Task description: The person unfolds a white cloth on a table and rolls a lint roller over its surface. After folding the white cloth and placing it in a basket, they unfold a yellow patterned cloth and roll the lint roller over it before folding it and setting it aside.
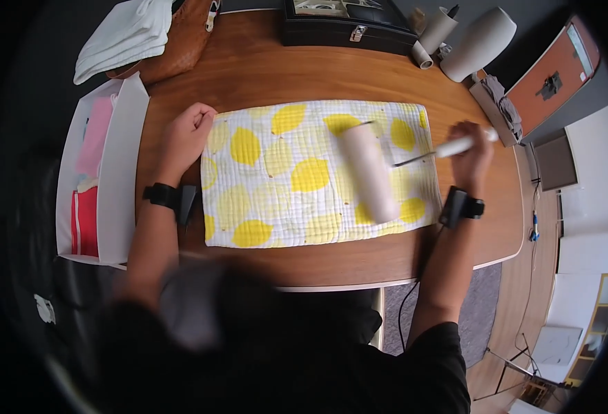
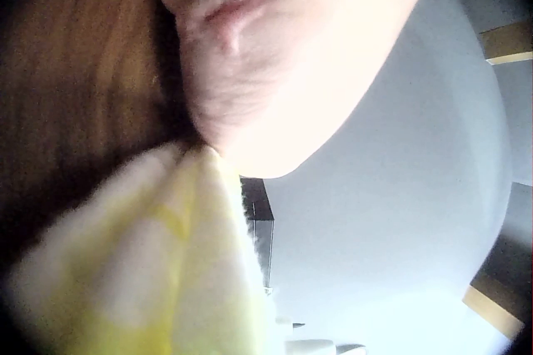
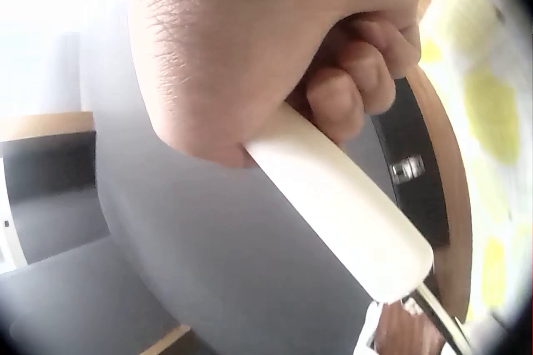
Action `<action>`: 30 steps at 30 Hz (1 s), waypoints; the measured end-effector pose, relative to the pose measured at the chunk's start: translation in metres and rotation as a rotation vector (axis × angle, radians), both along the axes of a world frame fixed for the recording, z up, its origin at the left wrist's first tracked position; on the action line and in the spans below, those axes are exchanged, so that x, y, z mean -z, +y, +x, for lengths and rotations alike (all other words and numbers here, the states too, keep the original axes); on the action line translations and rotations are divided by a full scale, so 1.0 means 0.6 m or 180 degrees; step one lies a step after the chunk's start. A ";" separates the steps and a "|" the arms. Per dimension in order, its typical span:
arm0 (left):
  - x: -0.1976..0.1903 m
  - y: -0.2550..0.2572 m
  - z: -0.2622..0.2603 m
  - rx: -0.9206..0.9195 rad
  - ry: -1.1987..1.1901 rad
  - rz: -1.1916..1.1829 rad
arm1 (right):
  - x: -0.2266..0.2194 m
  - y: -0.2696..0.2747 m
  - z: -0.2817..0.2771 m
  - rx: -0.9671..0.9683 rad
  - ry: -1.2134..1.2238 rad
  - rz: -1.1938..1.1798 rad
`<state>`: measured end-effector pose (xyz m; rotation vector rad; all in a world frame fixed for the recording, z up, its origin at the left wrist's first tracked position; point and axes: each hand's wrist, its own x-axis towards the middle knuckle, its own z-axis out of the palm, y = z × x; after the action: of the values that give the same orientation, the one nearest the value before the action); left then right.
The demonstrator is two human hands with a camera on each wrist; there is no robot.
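Note:
A white quilted cloth with yellow lemons lies flat on the wooden table. At its far left corner, my left hand pinches the fabric. The left wrist view shows the cloth drawn into folds where it meets the fingers. My right hand grips a lint roller by its white handle, fingers curled round it. The roller's pale, wide cylinder is motion-blurred and overlaps the right part of the cloth, slanting. A thin metal rod joins it to the handle.
Left of the cloth is a white open box with pink and red fabric inside. Behind stand a black case, a white vase and a small box of grey cloth. A brown bag with folded white fabric sits back left.

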<state>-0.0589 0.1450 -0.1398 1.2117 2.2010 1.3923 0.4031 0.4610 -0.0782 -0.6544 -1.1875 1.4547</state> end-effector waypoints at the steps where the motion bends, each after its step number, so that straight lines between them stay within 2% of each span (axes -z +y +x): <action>1: -0.006 -0.001 0.005 -0.0008 0.0014 -0.0034 | -0.012 0.021 0.023 0.0387 0.0118 -0.0096; 3: -0.015 -0.001 0.011 -0.0032 -0.0016 -0.0067 | -0.018 0.057 0.096 0.0265 0.0170 -0.0213; 6: -0.009 0.000 0.006 -0.0015 -0.0027 -0.0089 | -0.029 0.047 0.093 0.0145 0.0245 -0.0188; 8: -0.003 0.001 0.000 0.0021 -0.0038 -0.0073 | -0.028 0.023 0.049 0.0312 0.0065 -0.0171; 10: 0.003 0.003 -0.004 0.0069 -0.0077 -0.0030 | -0.015 -0.015 -0.010 0.0090 -0.0021 -0.0173; 15: 0.011 0.000 -0.010 0.0055 0.0176 -0.0015 | -0.042 -0.168 -0.140 -0.1134 -0.1426 -0.0243; 16: 0.012 0.001 -0.011 0.0052 0.0232 -0.0037 | -0.046 -0.182 -0.153 -0.1320 -0.1555 -0.0340; 19: 0.023 0.004 -0.018 0.0050 0.0026 -0.0025 | -0.055 -0.183 -0.148 -0.1270 -0.1485 -0.0269; 21: 0.019 0.004 -0.014 0.0043 -0.0010 -0.0041 | -0.025 -0.127 -0.111 -0.0617 -0.1206 -0.0130; 23: 0.014 0.002 -0.010 0.0025 -0.0023 -0.0045 | 0.011 -0.039 -0.050 -0.0233 -0.0113 -0.0105; 24: 0.011 0.002 -0.008 0.0024 -0.0011 -0.0046 | -0.007 -0.017 -0.021 -0.0013 0.0095 -0.0088; 25: 0.008 0.002 -0.006 0.0019 -0.0001 -0.0044 | -0.011 0.010 0.011 0.0387 0.0287 -0.0155; 27: 0.002 0.000 0.000 0.0028 0.0037 -0.0027 | -0.020 0.055 0.092 0.0824 0.0154 -0.0014; 28: -0.001 -0.001 0.002 0.0033 0.0055 -0.0023 | -0.012 0.085 0.138 0.0910 0.0236 -0.0138; 30: -0.006 -0.002 0.004 -0.0012 0.0072 -0.0097 | -0.012 0.104 0.208 0.0291 0.0282 -0.0238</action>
<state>-0.0568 0.1440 -0.1364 1.2193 2.2324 1.3481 0.5279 0.5234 -0.0709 -0.6797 -1.0262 1.4418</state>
